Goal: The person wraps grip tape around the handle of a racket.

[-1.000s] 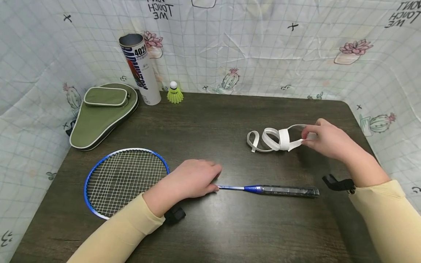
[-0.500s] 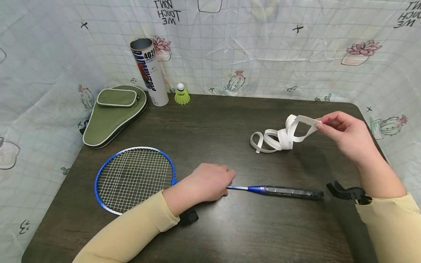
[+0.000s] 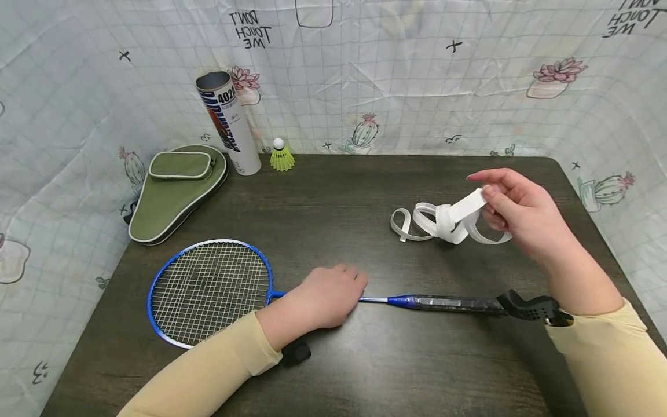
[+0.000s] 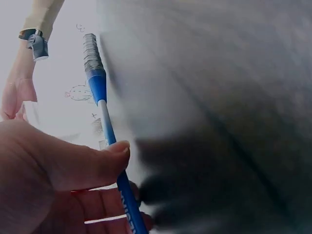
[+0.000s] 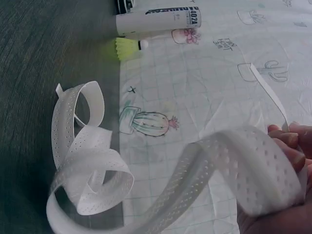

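A blue badminton racket (image 3: 208, 292) lies flat on the dark table, its black-wrapped handle (image 3: 453, 303) pointing right. My left hand (image 3: 333, 292) rests on the thin shaft beside the racket head. In the left wrist view my left hand (image 4: 122, 175) has thumb above and fingers below the blue shaft (image 4: 105, 122), pinching it. My right hand (image 3: 487, 194) pinches one end of a tangled white perforated grip tape (image 3: 443, 223) and holds that end above the table; the other loops lie on the wood. The right wrist view shows the tape (image 5: 92, 161) running up to my fingers (image 5: 287, 141).
At the back left of the table (image 3: 339, 191) lie a green zipped paddle case (image 3: 174, 191), an upright shuttlecock tube (image 3: 229, 124) and a yellow shuttlecock (image 3: 281, 157). A cactus-print cloth (image 3: 417, 87) walls in the back and both sides.
My right hand lifted one end of the white tape off the table, then drew it lower and nearer to me. My left hand stayed on the racket shaft.
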`<control>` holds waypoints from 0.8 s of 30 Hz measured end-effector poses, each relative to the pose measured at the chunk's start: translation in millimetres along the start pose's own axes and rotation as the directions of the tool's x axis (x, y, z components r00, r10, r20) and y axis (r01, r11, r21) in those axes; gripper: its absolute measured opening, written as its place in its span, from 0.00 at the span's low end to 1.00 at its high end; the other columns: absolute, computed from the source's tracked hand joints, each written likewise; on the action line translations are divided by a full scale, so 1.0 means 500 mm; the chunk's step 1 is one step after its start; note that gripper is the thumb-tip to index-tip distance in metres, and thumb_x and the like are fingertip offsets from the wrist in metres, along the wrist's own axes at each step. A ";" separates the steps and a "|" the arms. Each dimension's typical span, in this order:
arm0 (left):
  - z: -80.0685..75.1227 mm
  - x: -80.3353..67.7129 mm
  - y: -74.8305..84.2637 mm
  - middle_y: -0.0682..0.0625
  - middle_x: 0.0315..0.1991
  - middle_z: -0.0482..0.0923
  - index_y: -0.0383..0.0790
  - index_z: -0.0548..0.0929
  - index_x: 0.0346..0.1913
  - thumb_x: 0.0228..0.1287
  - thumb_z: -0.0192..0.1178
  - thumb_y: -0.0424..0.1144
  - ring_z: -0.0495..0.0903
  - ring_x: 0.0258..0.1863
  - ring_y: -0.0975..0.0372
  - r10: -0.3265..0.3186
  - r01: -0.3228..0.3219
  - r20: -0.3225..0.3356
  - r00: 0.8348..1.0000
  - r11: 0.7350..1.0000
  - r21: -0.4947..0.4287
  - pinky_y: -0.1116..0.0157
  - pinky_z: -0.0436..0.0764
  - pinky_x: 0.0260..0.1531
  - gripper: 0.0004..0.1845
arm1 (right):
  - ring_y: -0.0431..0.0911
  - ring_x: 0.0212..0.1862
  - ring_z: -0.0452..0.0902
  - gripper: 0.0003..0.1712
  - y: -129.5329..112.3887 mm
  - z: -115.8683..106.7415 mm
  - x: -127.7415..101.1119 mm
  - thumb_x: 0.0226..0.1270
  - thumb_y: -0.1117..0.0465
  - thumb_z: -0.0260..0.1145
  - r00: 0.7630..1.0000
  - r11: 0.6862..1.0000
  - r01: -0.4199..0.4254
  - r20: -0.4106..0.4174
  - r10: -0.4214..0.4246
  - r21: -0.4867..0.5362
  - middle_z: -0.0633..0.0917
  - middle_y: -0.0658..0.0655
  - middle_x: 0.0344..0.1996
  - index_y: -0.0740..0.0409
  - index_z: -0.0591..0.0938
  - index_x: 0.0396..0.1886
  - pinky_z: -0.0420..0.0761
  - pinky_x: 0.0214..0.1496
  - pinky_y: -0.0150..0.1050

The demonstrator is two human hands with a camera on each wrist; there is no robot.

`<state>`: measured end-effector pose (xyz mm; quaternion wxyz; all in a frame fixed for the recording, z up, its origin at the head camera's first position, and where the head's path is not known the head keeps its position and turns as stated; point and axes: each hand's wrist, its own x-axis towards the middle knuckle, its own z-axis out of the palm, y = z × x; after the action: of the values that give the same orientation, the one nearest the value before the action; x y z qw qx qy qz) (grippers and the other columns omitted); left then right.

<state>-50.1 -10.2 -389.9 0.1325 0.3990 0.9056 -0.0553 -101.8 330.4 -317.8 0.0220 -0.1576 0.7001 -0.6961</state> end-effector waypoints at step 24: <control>-0.051 -0.073 -0.049 0.54 0.38 0.75 0.57 0.80 0.54 0.70 0.59 0.29 0.77 0.35 0.58 -0.015 -0.008 -0.209 0.978 0.994 -0.109 0.64 0.75 0.25 0.18 | 0.49 0.27 0.56 0.38 0.011 -0.050 -0.007 0.59 0.88 0.28 0.997 0.960 0.070 -0.012 -0.070 0.270 0.80 0.57 0.34 0.76 0.75 0.61 0.48 0.26 0.39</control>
<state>-49.5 -47.6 -355.2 0.0580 0.3933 0.9168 0.0365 -105.9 355.1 -323.1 0.0180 -0.1770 0.5926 -0.7856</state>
